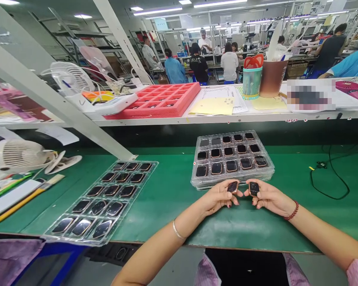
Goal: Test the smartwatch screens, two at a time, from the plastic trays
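Note:
My left hand [218, 197] pinches a smartwatch body [232, 187] with a dark face and copper-coloured rim. A similar smartwatch body [253, 188] is gripped between the thumb and fingers of my right hand [270, 197]. Both are held up close together, a small gap between them, just in front of a stack of clear plastic trays [193, 183]. Rows of dark-faced watch bodies [228, 151] fill the top tray's pockets. To the left, another clear tray [151, 174] lies on the green bench with several larger-looking watch bodies [111, 190] in its pockets.
A white fan [19, 155], a brush [26, 199] and pens lie at the bench's left. A slanted white post [86, 121] meets the bench behind the left tray. Above runs a shelf [214, 118] with a red foam tray [167, 99] and cups. A black cable [329, 194] lies right.

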`<state>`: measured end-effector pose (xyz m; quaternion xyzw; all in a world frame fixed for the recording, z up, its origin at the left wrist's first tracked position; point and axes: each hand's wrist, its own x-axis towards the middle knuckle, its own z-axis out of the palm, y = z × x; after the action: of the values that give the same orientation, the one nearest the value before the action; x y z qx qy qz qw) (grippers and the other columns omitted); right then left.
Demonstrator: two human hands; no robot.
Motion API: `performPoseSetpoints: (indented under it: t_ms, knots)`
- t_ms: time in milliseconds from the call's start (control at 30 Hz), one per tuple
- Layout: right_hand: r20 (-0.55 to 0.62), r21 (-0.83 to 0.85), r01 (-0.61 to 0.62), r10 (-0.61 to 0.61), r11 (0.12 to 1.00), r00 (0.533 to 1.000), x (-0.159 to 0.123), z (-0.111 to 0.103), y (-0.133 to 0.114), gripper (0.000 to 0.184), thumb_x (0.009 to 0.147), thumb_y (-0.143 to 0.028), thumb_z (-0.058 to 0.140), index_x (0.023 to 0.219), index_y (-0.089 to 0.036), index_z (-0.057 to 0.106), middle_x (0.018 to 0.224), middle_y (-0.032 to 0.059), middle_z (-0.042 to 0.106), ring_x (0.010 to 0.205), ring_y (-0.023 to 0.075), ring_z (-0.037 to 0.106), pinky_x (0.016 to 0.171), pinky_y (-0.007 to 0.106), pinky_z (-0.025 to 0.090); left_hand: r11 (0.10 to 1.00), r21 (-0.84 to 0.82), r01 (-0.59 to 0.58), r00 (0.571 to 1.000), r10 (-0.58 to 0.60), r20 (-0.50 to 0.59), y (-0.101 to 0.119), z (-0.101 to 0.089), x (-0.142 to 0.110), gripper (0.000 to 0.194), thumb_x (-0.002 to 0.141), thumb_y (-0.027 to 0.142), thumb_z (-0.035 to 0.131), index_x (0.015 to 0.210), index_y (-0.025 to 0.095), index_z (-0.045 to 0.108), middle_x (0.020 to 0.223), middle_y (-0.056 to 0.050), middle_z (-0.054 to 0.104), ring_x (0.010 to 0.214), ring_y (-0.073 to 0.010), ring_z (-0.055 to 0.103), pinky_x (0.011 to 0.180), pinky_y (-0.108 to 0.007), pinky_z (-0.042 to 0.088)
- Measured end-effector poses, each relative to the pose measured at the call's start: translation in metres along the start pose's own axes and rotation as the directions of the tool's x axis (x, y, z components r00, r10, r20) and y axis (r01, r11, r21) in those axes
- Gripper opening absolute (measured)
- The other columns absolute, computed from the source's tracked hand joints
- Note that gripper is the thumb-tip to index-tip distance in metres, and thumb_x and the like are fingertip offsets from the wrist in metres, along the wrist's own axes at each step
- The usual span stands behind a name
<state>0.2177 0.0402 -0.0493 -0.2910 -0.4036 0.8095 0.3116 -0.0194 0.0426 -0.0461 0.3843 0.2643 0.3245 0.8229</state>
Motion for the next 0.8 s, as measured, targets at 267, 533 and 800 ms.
performPoseSetpoints:
  t_ms: [267,533,800]
  knots:
    - [-0.028,-0.430,0.187,-0.220,0.883,0.975,0.004,0.007,0.013,0.043,0.074,-0.010,0.058,0.113,-0.022,0.046,0.094,0.0028,0.059,0.068,0.0111,0.057,0.062,0.026,0.051,0.910,0.402,-0.098,0.983,0.152,-0.106,-0.013,0.011,0.001,0.054,0.070,0.014,0.064,0.121,0.020,0.044,0.102,-0.008,0.063,0.081,-0.0153,0.064,0.064,-0.023,0.045]
    - [-0.004,-0.582,0.211,-0.262,0.786,0.965,0.001,0.013,0.013,0.029,0.078,-0.009,0.052,0.105,-0.020,0.049,0.085,0.0020,0.059,0.070,0.0130,0.054,0.059,0.024,0.046,0.876,0.476,-0.078,0.976,0.165,-0.144,-0.017,0.013,0.002,0.043,0.075,0.017,0.057,0.117,0.017,0.046,0.099,-0.009,0.063,0.079,-0.0168,0.065,0.061,-0.024,0.046]
    - [0.023,-0.637,0.245,-0.300,0.731,0.954,0.001,0.011,0.014,0.028,0.079,-0.007,0.048,0.104,-0.020,0.049,0.082,0.0014,0.059,0.071,0.0130,0.054,0.061,0.024,0.044,0.878,0.470,-0.090,0.976,0.171,-0.133,-0.017,0.016,0.001,0.045,0.075,0.016,0.055,0.119,0.016,0.046,0.098,-0.009,0.063,0.081,-0.0171,0.064,0.064,-0.026,0.047]
